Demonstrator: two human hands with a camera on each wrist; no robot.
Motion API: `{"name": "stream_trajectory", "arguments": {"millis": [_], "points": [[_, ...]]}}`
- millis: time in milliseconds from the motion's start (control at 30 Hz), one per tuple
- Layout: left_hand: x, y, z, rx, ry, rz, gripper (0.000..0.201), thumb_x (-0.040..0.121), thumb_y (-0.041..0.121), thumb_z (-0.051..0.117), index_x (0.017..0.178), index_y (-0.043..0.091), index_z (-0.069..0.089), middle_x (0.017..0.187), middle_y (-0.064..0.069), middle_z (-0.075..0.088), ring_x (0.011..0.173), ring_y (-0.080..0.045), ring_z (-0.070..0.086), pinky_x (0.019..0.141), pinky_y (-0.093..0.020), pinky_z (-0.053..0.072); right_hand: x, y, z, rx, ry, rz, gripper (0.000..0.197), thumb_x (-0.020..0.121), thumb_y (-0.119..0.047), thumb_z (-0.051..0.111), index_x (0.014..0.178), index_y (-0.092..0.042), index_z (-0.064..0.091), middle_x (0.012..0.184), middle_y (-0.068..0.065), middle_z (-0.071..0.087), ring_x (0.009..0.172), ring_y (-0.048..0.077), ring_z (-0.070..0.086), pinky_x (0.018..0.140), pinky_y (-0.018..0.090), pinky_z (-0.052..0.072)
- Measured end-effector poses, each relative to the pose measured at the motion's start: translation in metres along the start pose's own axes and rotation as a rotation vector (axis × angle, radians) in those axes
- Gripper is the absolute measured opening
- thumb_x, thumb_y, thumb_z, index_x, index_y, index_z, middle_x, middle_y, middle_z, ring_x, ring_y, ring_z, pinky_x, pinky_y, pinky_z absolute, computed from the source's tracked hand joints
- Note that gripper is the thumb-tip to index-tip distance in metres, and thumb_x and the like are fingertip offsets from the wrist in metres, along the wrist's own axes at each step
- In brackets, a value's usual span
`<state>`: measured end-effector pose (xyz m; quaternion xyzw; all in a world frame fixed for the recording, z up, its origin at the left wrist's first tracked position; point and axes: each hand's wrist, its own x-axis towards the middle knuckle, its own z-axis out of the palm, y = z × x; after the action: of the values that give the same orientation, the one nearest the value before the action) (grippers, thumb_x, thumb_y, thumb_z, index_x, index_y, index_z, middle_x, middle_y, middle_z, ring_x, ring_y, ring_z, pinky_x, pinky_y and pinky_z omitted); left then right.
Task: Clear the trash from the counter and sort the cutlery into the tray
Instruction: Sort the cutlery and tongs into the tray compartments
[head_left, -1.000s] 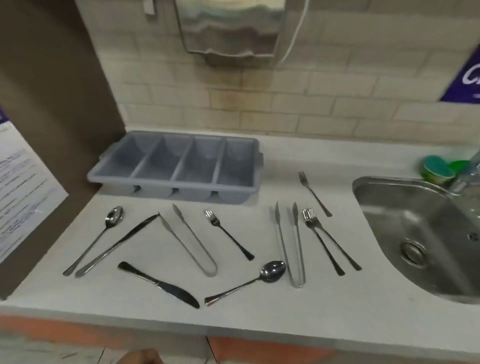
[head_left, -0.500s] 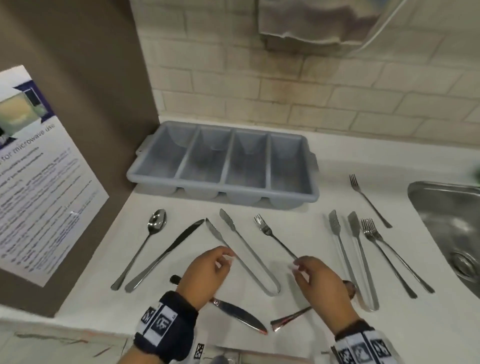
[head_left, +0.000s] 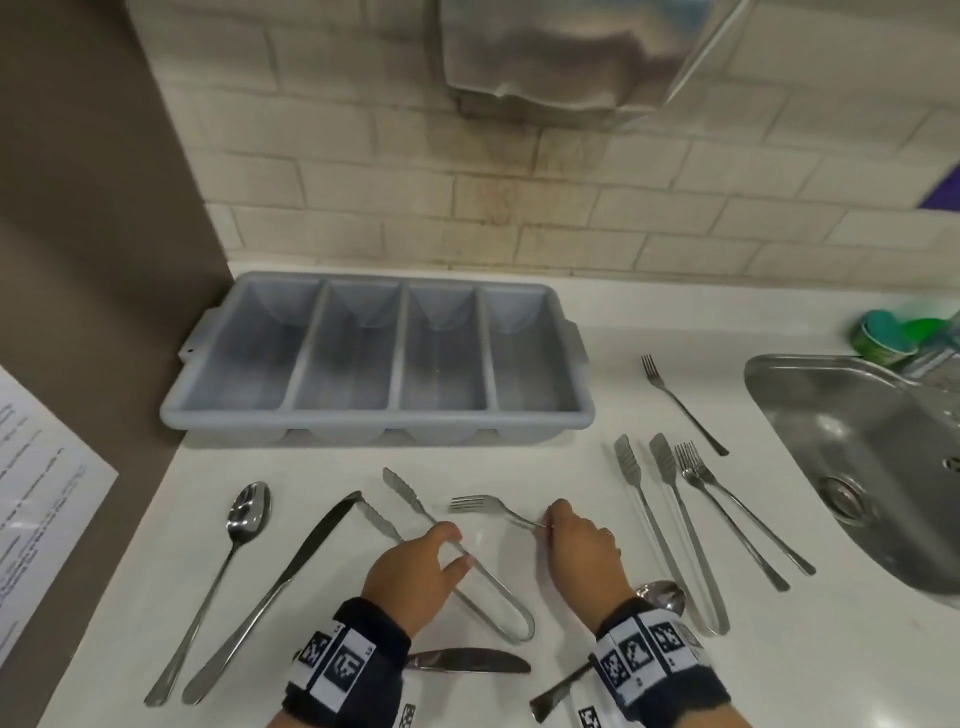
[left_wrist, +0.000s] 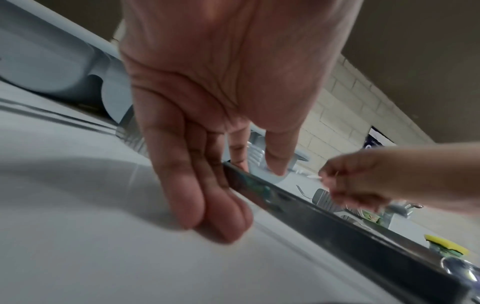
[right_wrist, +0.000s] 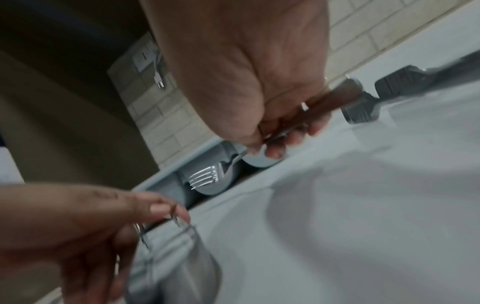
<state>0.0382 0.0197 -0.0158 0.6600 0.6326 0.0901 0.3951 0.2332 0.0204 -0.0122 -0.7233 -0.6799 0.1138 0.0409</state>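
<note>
A grey four-compartment tray (head_left: 374, 421) stands at the back of the white counter, nothing visible in it. My right hand (head_left: 548, 522) pinches a fork (head_left: 483, 504) by its handle, tines pointing left just above the counter; the right wrist view shows the fork (right_wrist: 205, 176) in front of the tray. My left hand (head_left: 457, 548) grips one pair of tongs (head_left: 498, 603) between thumb and fingers, and in the left wrist view its fingertips (left_wrist: 223, 224) touch the counter beside a tong arm (left_wrist: 311, 214). Spoons, knives, forks and a second pair of tongs (head_left: 670, 530) lie around.
A spoon (head_left: 244, 525) and knife (head_left: 291, 582) lie at the left, and another knife (head_left: 467, 661) near the front edge. Two forks (head_left: 727, 514) and a single fork (head_left: 680, 402) lie right of centre. A steel sink (head_left: 857, 467) is at the right, a brown wall panel at the left.
Both hands have reached further onto the counter. The right hand has taken the fork's handle and swung its tines to the left. The left hand has closed on the tongs.
</note>
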Motion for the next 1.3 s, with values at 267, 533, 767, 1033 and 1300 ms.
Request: {"name": "stream_trajectory", "arguments": {"millis": [267,533,767,1033,1300], "points": [[-0.008,-0.008,-0.007,-0.245,0.059,-0.021,0.018,0.083,0.044,0.056,0.097,0.039,0.047,0.057,-0.005,0.054,0.057,-0.020,0.057,0.064,-0.032,0.052,0.071,-0.009,-0.093,0.621,0.322,-0.080,0.020,0.091,-0.002,0.046,0.107,-0.014,0.051,0.088,0.002,0.056,0.068,0.012,0.053,0.064,0.025,0.045],[-0.026,-0.017,-0.018,-0.610,0.188,-0.076,0.030,0.084,0.018,0.062,0.093,0.042,0.048,0.069,-0.016,0.068,0.063,-0.017,0.063,0.080,-0.047,0.055,0.174,-0.027,-0.078,0.162,-0.204,0.004,0.032,0.096,-0.004,0.037,0.121,0.011,0.051,0.131,0.024,0.053,0.120,0.032,0.051,0.100,0.034,0.037],[-0.061,-0.003,-0.046,-0.619,0.398,0.119,0.038,0.063,0.035,0.061,0.099,0.044,0.051,0.069,-0.011,0.056,0.065,-0.044,0.053,0.069,-0.035,0.045,0.175,-0.017,-0.070,0.356,-0.063,-0.171,0.033,0.087,-0.005,0.053,0.119,-0.003,0.060,0.124,0.018,0.059,0.113,0.033,0.057,0.098,0.033,0.043],[0.046,0.082,-0.110,-0.293,0.433,0.290,0.030,0.089,0.016,0.052,0.110,0.037,0.048,0.064,0.003,0.042,0.052,-0.011,0.040,0.057,-0.025,0.040,0.032,0.071,-0.059,0.303,0.407,-0.123,0.043,0.076,-0.002,0.065,0.116,-0.014,0.057,0.120,0.008,0.056,0.112,0.029,0.051,0.099,0.043,0.043],[0.174,0.087,-0.117,0.210,0.219,0.064,0.036,0.087,0.022,0.055,0.123,0.018,0.056,0.130,-0.014,0.059,0.115,-0.035,0.055,0.098,-0.037,0.043,-0.041,0.156,-0.024,0.407,0.069,0.391,0.063,0.080,-0.020,0.069,0.134,-0.009,0.040,0.133,0.013,0.047,0.119,0.029,0.050,0.097,0.039,0.044]]}}
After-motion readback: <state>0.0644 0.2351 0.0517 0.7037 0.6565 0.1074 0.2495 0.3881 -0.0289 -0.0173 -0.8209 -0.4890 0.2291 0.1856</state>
